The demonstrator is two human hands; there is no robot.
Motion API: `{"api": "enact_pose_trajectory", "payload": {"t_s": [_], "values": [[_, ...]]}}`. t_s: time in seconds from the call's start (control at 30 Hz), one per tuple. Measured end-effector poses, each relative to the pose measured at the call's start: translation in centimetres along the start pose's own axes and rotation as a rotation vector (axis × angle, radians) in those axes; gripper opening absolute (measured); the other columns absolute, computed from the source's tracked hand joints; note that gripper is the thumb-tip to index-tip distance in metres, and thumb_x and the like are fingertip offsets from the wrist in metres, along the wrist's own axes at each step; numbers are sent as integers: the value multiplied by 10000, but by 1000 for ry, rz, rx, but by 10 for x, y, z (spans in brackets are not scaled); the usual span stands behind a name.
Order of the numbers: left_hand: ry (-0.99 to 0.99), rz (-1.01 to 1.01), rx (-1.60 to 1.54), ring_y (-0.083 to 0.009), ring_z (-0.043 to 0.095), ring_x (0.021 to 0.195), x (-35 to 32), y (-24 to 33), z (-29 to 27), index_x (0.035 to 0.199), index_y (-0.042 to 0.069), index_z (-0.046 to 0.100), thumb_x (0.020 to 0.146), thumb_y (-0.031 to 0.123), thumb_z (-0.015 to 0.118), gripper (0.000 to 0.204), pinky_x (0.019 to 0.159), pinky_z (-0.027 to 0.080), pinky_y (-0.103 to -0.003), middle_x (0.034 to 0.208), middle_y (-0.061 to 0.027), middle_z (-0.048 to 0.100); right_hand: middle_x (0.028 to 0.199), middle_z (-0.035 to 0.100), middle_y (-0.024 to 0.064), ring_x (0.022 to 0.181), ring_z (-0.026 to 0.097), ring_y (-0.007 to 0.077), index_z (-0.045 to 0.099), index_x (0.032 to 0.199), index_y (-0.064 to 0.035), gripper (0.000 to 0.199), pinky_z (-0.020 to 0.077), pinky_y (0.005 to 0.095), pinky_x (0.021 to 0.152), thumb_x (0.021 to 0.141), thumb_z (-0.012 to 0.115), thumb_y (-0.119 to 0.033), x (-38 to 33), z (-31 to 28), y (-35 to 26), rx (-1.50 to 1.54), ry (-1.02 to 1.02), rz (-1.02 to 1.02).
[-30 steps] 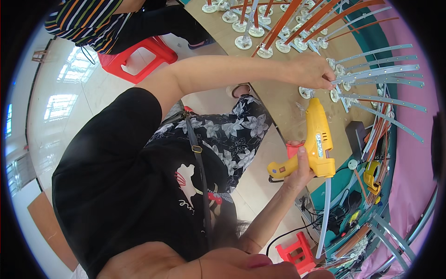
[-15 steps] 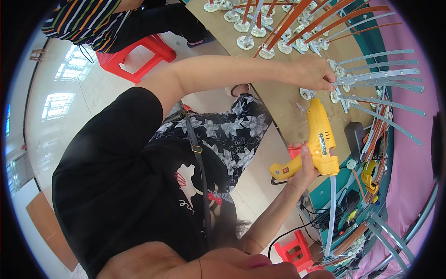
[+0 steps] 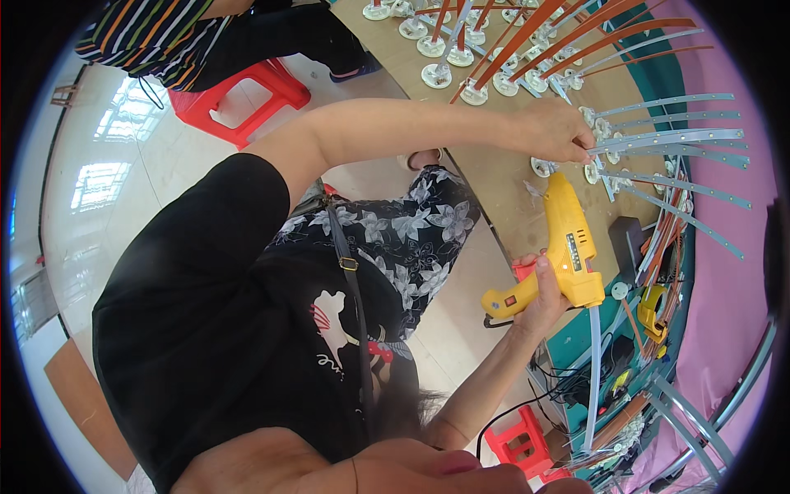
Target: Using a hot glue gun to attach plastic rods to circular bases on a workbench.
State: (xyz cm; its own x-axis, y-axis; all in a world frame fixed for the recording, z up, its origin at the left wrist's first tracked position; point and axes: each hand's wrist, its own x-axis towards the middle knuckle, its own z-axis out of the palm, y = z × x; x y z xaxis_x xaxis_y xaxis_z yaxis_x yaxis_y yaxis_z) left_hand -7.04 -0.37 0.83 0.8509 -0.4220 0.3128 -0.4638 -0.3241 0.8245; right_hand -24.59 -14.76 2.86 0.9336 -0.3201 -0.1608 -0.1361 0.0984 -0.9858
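Observation:
My left hand (image 3: 559,132) reaches across the table, its fingers pinched at the lower end of a light grey perforated strip (image 3: 671,138). Around those fingertips stand several similar strips on small white round bases (image 3: 591,173). My right hand (image 3: 543,300) is wrapped round a yellow hot glue gun (image 3: 568,230) with a red trigger. Its nozzle points toward the table just below my left hand. A whitish glue stick (image 3: 596,370) sticks out of the gun's rear end. The exact contact at my left fingertips is partly hidden.
Many brown and grey strips (image 3: 527,45) on white bases cover the far part of the table (image 3: 494,177). A dark box (image 3: 628,247), a yellow tape dispenser (image 3: 652,313) and cables lie to the right. Another person (image 3: 271,41) is at upper left, by a red stool (image 3: 239,99).
Almost nothing differs. The glue gun and my right hand have shifted very slightly to the right; my left hand keeps its pinch in the same place.

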Motion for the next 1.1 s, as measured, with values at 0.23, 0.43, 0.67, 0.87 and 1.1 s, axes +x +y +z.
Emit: {"api": "enact_pose_trajectory", "payload": {"t_s": [0.23, 0.43, 0.67, 0.87, 1.1], "values": [[15, 0, -13, -234, 567, 592, 0, -3, 2, 761, 131, 656, 733, 321, 628, 194, 548, 413, -359, 602, -66, 579, 819, 504, 127, 570, 567, 193, 398, 1049, 11, 365, 496, 309, 533, 721, 554, 45, 0, 3, -3, -21, 13, 4], [4, -6, -13, -233, 573, 602, 0, -1, 1, 766, 130, 657, 731, 318, 630, 193, 549, 415, -358, 614, -63, 585, 794, 514, 119, 586, 556, 197, 397, 1071, 4, 401, 510, 351, 567, 720, 591, 10, 2, -2, 0, -26, -30, 19], [6, -12, -7, -232, 558, 581, 0, -1, 0, 770, 132, 662, 727, 318, 633, 193, 536, 402, -359, 599, -65, 579, 746, 510, 116, 533, 551, 185, 419, 998, 16, 310, 480, 297, 514, 723, 563, 18, 2, 2, 0, -5, -1, 8], [-12, 12, -42, -217, 545, 560, -1, -2, -2, 772, 137, 670, 723, 326, 637, 198, 532, 396, -351, 580, -62, 569, 780, 527, 115, 584, 555, 192, 417, 1029, 7, 342, 511, 348, 554, 736, 592, -9, 1, -2, 1, -20, 0, 66], [-5, 10, -58, -195, 537, 550, 0, -8, -1, 790, 147, 676, 718, 328, 646, 197, 533, 392, -339, 568, -42, 564, 792, 532, 114, 582, 568, 195, 398, 1044, 2, 360, 508, 318, 525, 741, 593, -10, 0, 0, 1, -9, 14, 78]]}}
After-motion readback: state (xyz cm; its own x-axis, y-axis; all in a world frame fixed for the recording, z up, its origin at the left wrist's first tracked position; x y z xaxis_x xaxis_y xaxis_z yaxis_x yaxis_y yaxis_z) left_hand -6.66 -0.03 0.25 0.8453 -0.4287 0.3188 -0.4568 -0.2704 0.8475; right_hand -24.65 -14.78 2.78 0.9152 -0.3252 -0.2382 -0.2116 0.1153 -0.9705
